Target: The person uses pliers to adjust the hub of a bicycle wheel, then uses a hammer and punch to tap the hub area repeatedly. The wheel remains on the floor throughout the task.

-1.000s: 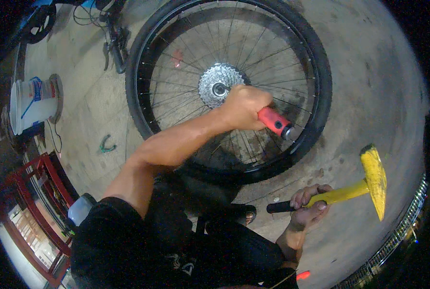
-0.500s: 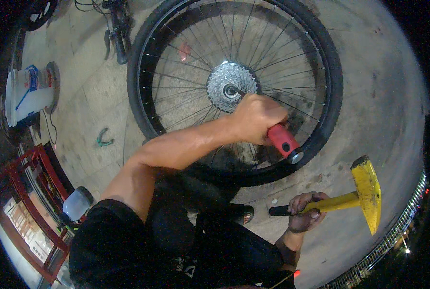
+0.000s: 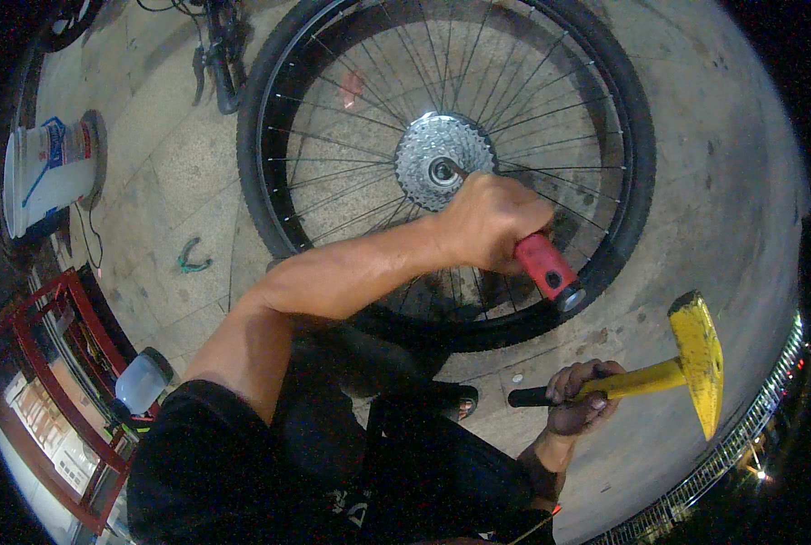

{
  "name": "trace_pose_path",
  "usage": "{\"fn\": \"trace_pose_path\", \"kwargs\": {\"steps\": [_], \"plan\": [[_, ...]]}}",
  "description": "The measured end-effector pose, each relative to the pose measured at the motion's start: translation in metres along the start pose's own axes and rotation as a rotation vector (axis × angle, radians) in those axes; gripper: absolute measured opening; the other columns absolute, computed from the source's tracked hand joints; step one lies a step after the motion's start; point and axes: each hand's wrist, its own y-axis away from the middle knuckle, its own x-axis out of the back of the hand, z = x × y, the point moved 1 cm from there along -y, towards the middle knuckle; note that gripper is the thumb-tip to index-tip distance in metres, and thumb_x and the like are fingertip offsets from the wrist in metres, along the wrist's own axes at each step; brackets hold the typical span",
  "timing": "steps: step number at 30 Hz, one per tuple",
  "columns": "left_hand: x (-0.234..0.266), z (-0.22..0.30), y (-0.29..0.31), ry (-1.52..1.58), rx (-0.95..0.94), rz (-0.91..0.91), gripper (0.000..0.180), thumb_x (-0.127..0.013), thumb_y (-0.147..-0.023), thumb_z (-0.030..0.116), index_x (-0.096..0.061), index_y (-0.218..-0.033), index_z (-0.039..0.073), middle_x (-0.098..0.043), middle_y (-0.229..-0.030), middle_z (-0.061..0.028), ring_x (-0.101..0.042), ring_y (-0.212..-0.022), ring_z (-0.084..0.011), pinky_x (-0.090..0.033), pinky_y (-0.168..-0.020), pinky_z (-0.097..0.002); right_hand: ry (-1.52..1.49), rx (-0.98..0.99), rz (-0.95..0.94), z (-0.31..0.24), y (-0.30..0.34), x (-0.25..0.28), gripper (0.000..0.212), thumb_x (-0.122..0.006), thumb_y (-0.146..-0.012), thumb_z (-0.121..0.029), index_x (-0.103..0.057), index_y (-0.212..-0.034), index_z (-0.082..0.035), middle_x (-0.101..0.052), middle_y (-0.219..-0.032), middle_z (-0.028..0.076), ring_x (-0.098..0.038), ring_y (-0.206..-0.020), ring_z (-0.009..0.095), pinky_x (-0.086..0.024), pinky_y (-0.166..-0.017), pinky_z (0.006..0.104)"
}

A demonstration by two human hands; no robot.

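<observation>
A bicycle wheel (image 3: 640, 163) lies flat on the ground with its silver cassette (image 3: 432, 145) facing up. My left hand (image 3: 494, 216), over the spokes just beside the cassette, is closed round a red-handled screwdriver (image 3: 543, 263). Its dark shaft slants toward the hub centre, while the metal-capped butt sticks out at the lower right; the hand partly hides the shaft. Lower right of the wheel, my right hand (image 3: 580, 398) grips a yellow hammer (image 3: 696, 363) by its handle, near the black grip. The hammer head is raised off the ground, apart from the screwdriver.
Green-handled pliers (image 3: 194, 258) lie on the paved ground left of the wheel. A white bucket (image 3: 55, 173) stands farther left, above a red metal frame (image 3: 33, 336). Black bicycle parts (image 3: 216, 59) lie at the upper left. A red scrap (image 3: 351, 89) shows through the spokes.
The view has shifted slightly. Both hands keep their grips, and neither the screwdriver nor the hammer has clearly moved relative to the wheel.
</observation>
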Motion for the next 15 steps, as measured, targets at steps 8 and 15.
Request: {"fn": "trace_pose_path", "kwargs": {"steps": [8, 15], "plan": [[0.002, -0.002, -0.007, -0.008, 0.072, -0.086, 0.038, -0.077, -0.050, 0.030, -0.058, -0.077, 0.012, -0.057, -0.070, -0.0074, -0.060, -0.066, -0.0325, -0.047, -0.055, -0.0440, -0.110, -0.069, -0.053, 0.005, 0.004, 0.002, 0.055, -0.063, -0.084, -0.051, -0.044, -0.111, -0.007, -0.044, -0.063, 0.005, -0.043, -0.046, 0.014, -0.038, -0.041, 0.0264], [0.002, 0.005, -0.011, -0.063, 0.087, 0.002, 0.025, -0.071, -0.054, 0.018, -0.055, -0.071, 0.010, -0.056, -0.062, -0.0092, -0.060, -0.061, -0.0319, -0.047, -0.052, -0.0416, 0.091, 0.111, -0.083, 0.015, 0.013, -0.004, 0.046, -0.060, -0.089, -0.041, -0.044, -0.110, -0.004, -0.043, -0.062, 0.002, -0.042, -0.049, 0.011, -0.036, -0.043, 0.0239]]}}
